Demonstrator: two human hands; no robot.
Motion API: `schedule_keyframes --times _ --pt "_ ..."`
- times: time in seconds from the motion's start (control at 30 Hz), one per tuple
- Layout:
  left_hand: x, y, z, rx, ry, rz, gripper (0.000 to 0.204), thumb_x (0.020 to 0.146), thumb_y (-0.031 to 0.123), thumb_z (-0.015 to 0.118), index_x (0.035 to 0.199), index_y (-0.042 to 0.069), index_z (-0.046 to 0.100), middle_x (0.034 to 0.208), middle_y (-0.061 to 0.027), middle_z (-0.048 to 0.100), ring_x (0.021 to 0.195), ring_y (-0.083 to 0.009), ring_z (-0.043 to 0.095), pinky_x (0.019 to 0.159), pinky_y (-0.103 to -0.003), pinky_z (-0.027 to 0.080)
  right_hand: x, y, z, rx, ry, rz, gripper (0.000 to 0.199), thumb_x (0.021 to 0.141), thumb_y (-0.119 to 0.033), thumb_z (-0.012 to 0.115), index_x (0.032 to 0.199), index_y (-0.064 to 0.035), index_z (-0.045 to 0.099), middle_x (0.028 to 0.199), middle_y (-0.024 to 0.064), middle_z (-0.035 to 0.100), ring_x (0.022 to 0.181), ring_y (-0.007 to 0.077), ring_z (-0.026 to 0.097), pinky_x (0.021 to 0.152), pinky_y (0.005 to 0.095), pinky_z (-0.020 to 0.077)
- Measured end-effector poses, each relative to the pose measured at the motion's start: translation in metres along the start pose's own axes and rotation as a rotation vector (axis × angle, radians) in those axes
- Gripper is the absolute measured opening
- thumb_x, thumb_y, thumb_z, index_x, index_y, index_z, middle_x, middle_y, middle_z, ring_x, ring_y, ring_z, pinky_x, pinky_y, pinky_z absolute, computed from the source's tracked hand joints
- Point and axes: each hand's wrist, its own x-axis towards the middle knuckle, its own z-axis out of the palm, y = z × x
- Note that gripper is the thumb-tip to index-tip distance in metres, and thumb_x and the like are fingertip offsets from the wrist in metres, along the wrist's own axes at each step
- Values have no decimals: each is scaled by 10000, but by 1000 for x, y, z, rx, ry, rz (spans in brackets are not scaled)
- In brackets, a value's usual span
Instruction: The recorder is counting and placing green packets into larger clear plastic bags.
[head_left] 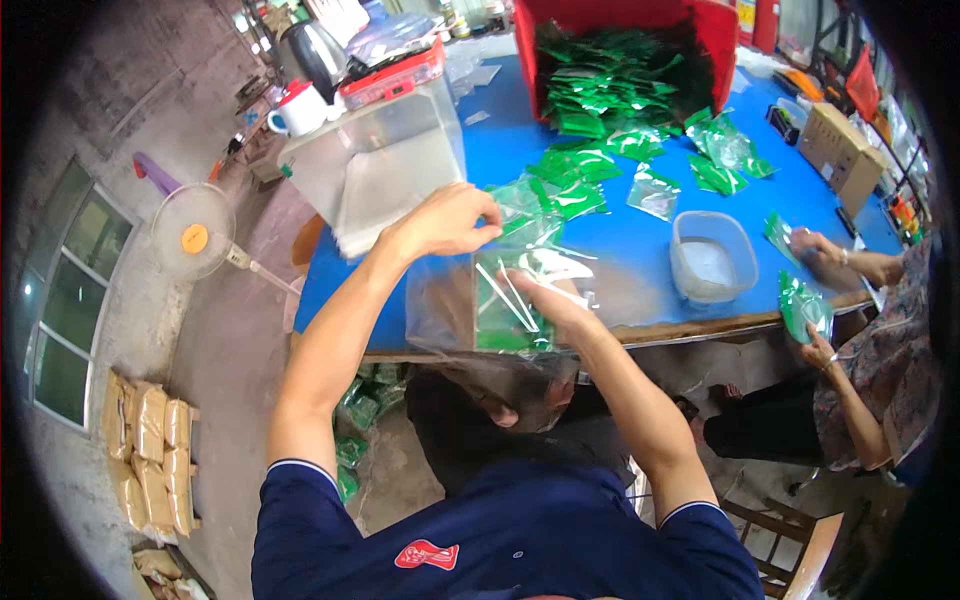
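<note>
A large clear plastic bag (pixel 437 310) lies at the table's near edge, with shiny green packets (pixel 512 325) in it. My right hand (pixel 550 300) is at the bag's right side, its fingers closed on the green packets; glare hides part of the grip. Just above the bag, my left hand (pixel 455 222) has its fingers bent, with a gap between thumb and forefinger. It is nearest to a clear-and-green packet (pixel 522 208), and I see nothing held in it. Several loose green packets (pixel 580 180) lie beyond.
A red bin (pixel 625 12) of green packets stands at the back. A clear tub (pixel 712 262) sits right of the bag. Clear bags (pixel 395 185) are stacked in a box at left. At right, another person's hands (pixel 818 352) handle green packets. A fan (pixel 195 235) stands left.
</note>
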Motion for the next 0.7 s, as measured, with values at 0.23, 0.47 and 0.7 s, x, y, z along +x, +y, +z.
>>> schedule_keyframes --times 0.23,0.47,0.7 --pt "27 31 8 -132 293 304 157 913 229 653 922 81 704 937 -95 696 951 -305 644 1048 -502 417 15 -30 27 -458 -382 -15 468 815 -351 780 1150 -36 699 1091 93 697 976 198 633 866 365 507" --pt "-1 91 19 -129 688 428 328 878 224 705 1189 127 659 1295 -95 612 1279 -260 532 1167 -473 314 60 49 -20 -448 -215 -197 472 862 -322 732 1248 -61 654 1200 96 664 1085 205 604 963 356 473" --pt "-113 9 155 -1715 1086 -616 572 932 433 700 1341 80 514 1229 -106 605 1137 -205 590 965 -392 464 22 -6 -12 17 -205 292 381 889 -270 717 1190 -37 682 1124 58 700 979 163 658 867 312 534"
